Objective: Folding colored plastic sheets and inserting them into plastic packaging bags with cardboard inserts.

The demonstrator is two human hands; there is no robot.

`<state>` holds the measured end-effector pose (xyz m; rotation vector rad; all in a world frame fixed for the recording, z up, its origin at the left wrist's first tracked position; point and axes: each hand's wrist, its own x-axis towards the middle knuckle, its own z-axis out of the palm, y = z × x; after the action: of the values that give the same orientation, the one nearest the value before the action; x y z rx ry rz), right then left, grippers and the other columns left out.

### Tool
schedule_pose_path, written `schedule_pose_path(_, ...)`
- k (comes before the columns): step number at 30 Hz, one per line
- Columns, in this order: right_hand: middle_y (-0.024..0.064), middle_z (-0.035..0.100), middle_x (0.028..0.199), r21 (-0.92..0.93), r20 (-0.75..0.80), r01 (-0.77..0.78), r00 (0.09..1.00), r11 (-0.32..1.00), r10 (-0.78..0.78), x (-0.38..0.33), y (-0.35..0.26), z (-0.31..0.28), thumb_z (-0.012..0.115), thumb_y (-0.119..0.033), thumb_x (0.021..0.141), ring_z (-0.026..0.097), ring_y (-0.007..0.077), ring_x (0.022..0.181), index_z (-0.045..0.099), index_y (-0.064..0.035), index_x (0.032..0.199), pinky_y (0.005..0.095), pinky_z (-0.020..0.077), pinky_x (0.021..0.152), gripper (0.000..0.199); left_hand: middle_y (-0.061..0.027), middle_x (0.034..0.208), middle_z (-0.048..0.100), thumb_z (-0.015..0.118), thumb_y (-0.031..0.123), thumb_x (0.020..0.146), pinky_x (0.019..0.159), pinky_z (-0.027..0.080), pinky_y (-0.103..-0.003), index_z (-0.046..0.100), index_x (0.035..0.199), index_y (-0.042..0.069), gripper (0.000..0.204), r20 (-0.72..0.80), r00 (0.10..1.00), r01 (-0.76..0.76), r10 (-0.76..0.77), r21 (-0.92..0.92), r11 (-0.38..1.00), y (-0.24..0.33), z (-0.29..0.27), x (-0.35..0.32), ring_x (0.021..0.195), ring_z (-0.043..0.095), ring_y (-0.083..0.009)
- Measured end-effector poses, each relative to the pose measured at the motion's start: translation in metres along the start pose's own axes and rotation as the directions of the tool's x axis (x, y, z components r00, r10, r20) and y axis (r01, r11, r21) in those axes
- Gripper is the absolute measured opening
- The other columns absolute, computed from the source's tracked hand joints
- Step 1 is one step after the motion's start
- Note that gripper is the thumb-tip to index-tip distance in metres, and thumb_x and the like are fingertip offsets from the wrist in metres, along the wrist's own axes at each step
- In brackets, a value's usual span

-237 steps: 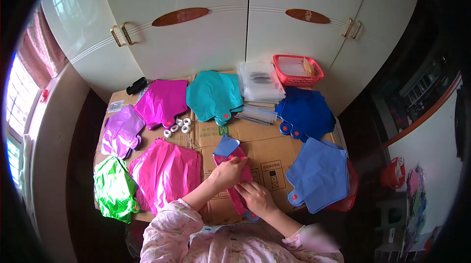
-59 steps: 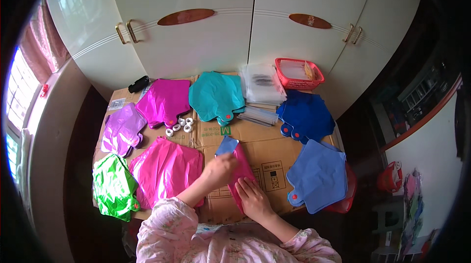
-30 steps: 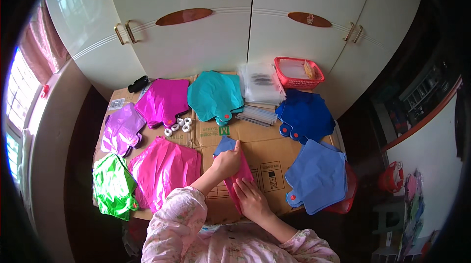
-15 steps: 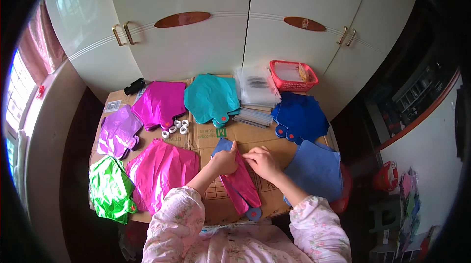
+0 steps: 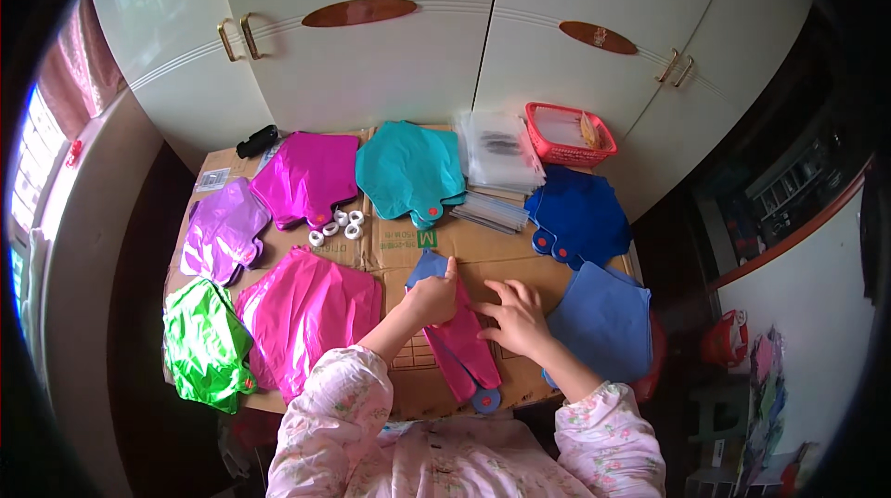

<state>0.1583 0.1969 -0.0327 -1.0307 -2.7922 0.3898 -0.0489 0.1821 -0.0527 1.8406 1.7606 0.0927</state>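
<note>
A folded stack of foil balloons, pink over blue, lies on the cardboard-covered table in front of me. My left hand presses its upper end, thumb raised. My right hand rests flat beside its right edge, fingers spread and touching it. Neither hand lifts it.
Flat foil balloons surround the work spot: green, pink, purple, magenta, teal, dark blue, light blue. White tape rolls, clear bags, a red basket. White cabinet doors behind.
The folded balloon stack has been turned longwise toward me. My right hand moved from its lower end up to its right side; my left hand stays at the top end.
</note>
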Motion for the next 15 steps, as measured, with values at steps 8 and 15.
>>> schedule_pose_path(8,0.0087,0.041,0.142,-0.079,0.090,0.030,0.996,0.996,-0.023,-0.037,-0.008,-0.011,0.083,-0.037,0.063,0.032,0.0352,0.131,0.059,-0.0317,0.127,0.0595,0.0256,0.107,0.068,-0.0305,0.078,0.065,0.054,0.011,0.075,0.065,0.054,-0.048,0.008,0.144,-0.015,0.087,0.007,1.000,0.007,-0.007,0.007,1.000,0.002,-0.003,-0.001,0.074,0.067,-0.0422)
schedule_pose_path(15,0.0080,0.043,0.142,-0.054,0.127,0.062,0.990,0.997,-0.055,-0.055,-0.015,-0.015,0.084,-0.033,0.061,0.032,0.0349,0.135,0.060,-0.0228,0.126,0.0581,0.0273,0.109,0.070,-0.0305,0.082,0.066,0.052,0.011,0.076,0.068,0.054,-0.048,0.007,0.144,-0.015,0.085,0.034,0.999,0.018,-0.019,0.024,1.000,0.004,-0.005,-0.001,0.076,0.068,-0.0416)
